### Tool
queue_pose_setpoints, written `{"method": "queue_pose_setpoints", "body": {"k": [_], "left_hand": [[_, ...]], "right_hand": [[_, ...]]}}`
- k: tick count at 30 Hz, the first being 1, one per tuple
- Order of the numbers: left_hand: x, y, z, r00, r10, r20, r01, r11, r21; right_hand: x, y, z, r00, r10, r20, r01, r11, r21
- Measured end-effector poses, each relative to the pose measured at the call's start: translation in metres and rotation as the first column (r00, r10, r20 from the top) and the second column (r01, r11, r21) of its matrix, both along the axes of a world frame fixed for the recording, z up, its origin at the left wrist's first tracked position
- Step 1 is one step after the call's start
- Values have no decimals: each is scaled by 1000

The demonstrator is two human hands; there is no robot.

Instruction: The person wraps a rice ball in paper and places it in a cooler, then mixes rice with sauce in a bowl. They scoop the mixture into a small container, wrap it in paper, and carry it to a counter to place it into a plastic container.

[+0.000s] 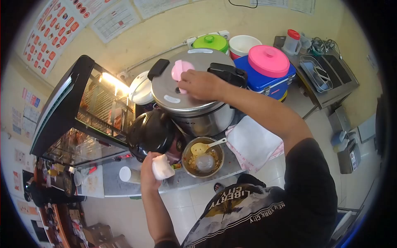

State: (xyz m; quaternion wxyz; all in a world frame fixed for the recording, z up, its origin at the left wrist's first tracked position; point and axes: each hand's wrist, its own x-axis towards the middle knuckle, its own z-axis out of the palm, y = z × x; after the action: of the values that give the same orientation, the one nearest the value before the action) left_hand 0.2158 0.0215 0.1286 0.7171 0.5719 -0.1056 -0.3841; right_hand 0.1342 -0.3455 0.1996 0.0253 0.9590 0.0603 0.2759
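Note:
My right hand (199, 84) reaches over the steel lid (202, 58) of a large rice cooker (198, 122). Its fingers are closed on a pink plastic piece (182, 69) with a rounded head and a raised strip, overlapping the lid. Lower down, my left hand (149, 173) grips a small white bundle (162, 168), whose kind I cannot tell. Near that hand stand a dark-lidded pot (151, 134) and a white cup (129, 175). A steel bowl (185, 165) holds yellowish crumbly food, a cream perforated spoon (200, 148) and a clear rounded item (204, 163).
A lit glass display warmer (89, 111) stands left. White cloth (256, 138) lies right of the bowl. Behind are a green-lidded tub (211, 41), a blue cooler (264, 78) under a pink lid (269, 61), and a sink (331, 68). A cutting board (93, 182) lies at left.

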Motion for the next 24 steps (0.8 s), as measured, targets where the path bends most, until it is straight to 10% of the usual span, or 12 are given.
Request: {"method": "queue_pose_setpoints", "body": {"k": [4, 6, 12, 17, 21, 24], "left_hand": [[-55, -19, 16, 976, 214, -36, -217, 962, -163], [-106, -69, 37, 943, 279, 180, -232, 941, -245], [-203, -215, 76, 718, 191, 670, -88, 979, -186], [-255, -304, 1, 850, 80, 521, 73, 961, -266], [-283, -296, -147, 563, -596, 572, 106, 739, 665], [-303, -281, -208, 308, -853, 422, -125, 403, 907]], "right_hand": [[-61, 43, 24, 982, -8, 187, -44, 962, 270], [-109, 69, 43, 969, 239, -59, -95, 587, 804], [-202, 0, 72, 916, 379, -132, -106, 545, 832], [-226, -172, 84, 950, 148, -275, 171, 491, 854], [-158, -349, 38, 938, -337, -88, 311, 698, 645], [-93, -455, 4, 684, -532, -498, 644, 762, 71]]}}
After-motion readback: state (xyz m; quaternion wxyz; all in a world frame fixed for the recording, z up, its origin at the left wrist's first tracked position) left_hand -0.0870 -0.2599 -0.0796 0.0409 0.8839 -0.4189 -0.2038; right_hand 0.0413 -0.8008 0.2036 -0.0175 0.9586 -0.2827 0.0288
